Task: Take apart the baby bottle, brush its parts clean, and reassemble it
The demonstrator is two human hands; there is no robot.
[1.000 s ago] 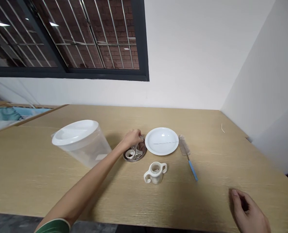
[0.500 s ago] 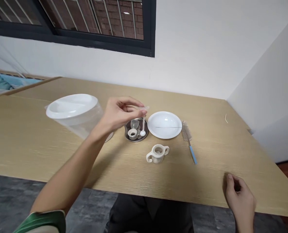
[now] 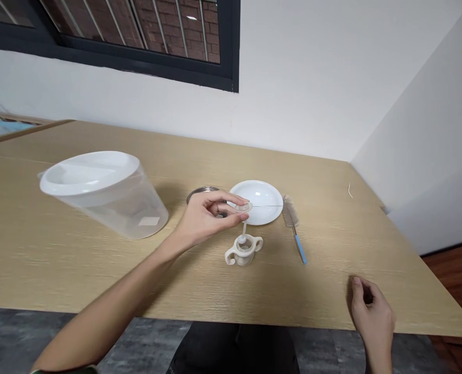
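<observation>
My left hand (image 3: 211, 218) pinches the clear round top of a sippy cup straw (image 3: 244, 228) between thumb and fingers. The straw hangs downward, and its white weighted end sits at the mouth of a small cream two-handled cup (image 3: 244, 255). Whether that end touches the rim I cannot tell. The cup stands upright on the table. Behind my left hand, a round metal tray (image 3: 203, 190) is mostly covered from sight. My right hand (image 3: 372, 311) rests loosely curled near the table's front edge, with nothing visible in it.
A large clear pitcher with a white lid (image 3: 109, 202) stands on the left. Behind the cup lies a white bowl (image 3: 260, 215), with a blue-handled bottle brush (image 3: 299, 241) to its right. A thin white strip (image 3: 350, 190) lies farther right, near the wall.
My left hand has carried the straw from over the metal tray, down and toward me, to the two-handled cup. The view has shifted slightly; my right hand keeps its pose.
</observation>
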